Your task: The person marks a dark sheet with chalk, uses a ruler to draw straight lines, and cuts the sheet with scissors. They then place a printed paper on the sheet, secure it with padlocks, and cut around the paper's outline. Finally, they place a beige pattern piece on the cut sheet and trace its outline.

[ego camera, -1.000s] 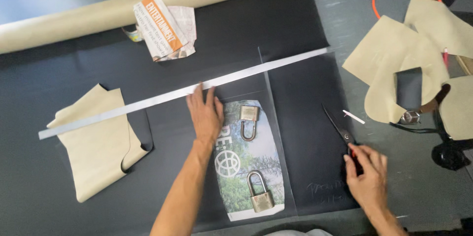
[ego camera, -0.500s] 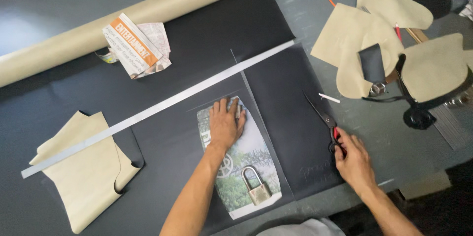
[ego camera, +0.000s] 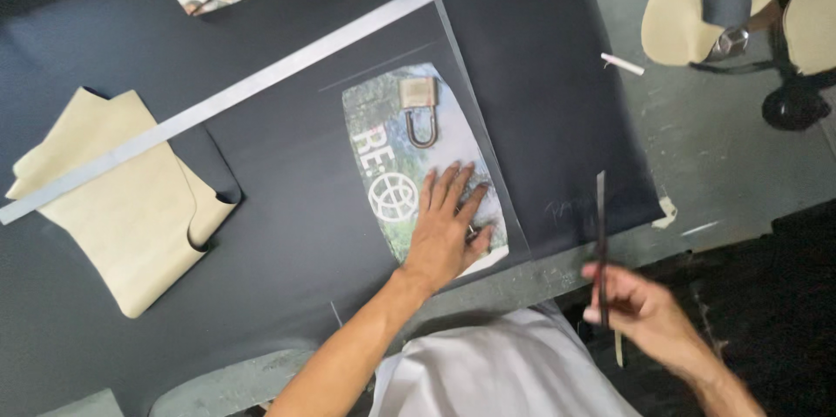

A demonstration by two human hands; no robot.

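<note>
Two hands working: left hand (ego camera: pixel 446 230) open, flat on printed pattern (ego camera: pixel 409 151) below padlock (ego camera: pixel 419 104); right hand (ego camera: pixel 640 304) grips scissors (ego camera: pixel 601 234), right of pattern.

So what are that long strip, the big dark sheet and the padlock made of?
The long strip looks like brushed metal: pale grey, straight, dull sheen. The dark sheet seems leather or vinyl, matte, lying flat. The padlock appears to be metal, brassy body, dark shackle.
</note>
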